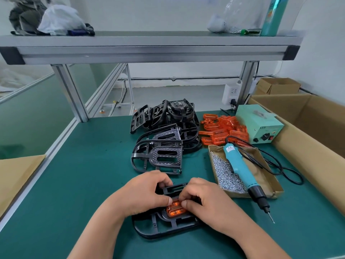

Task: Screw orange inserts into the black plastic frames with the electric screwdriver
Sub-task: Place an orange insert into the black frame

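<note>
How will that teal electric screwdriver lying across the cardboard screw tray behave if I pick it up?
The teal electric screwdriver looks rigid, so it should lift as one stiff piece. Its round body may roll if nudged, since it rests across the rim of the cardboard tray. The black cable at its rear will probably drag and tug a little.

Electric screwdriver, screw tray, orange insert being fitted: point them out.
electric screwdriver (240, 167), head view, teal handle.
screw tray (264, 181), head view, bare cardboard floor.
orange insert (175, 211), head view, exposed lower face.
</note>
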The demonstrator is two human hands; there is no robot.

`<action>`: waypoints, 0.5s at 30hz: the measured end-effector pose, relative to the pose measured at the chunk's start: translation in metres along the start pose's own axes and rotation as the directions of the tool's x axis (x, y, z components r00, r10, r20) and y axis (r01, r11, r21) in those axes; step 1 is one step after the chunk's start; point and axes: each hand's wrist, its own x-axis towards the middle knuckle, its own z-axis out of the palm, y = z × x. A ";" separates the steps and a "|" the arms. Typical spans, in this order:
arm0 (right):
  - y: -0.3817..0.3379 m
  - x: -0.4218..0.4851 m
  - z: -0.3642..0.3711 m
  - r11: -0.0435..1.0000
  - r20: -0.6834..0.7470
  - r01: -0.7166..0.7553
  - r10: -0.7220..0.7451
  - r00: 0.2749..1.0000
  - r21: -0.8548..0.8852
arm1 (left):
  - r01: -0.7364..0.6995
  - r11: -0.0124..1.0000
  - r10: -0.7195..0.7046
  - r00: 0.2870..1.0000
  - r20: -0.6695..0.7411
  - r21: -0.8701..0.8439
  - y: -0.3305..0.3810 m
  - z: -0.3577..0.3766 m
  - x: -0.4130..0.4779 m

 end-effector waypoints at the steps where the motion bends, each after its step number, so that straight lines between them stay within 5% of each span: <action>1: -0.002 -0.002 -0.001 1.000 -0.020 -0.003 0.002 1.000 -0.010 | 0.001 1.000 -0.001 1.000 -0.005 -0.005 0.001 0.000 0.000; 7: -0.013 -0.021 -0.037 0.994 -0.348 -0.070 0.036 0.937 -0.085 | 0.010 0.999 -0.010 1.000 -0.005 -0.042 0.003 0.003 -0.002; 10: 0.002 -0.030 -0.071 0.926 -0.508 -0.277 0.113 0.854 -0.258 | 0.010 0.999 -0.010 1.000 -0.005 -0.040 0.003 0.002 -0.002; 13: 0.027 -0.040 -0.094 0.712 -0.436 -0.542 0.356 0.827 -0.446 | 0.000 0.999 -0.001 1.000 -0.008 -0.039 0.005 0.004 -0.001; 15: 0.041 -0.045 -0.100 0.618 -0.362 -0.584 0.458 0.812 -0.527 | -0.011 0.999 0.011 1.000 -0.006 -0.034 0.007 0.007 0.000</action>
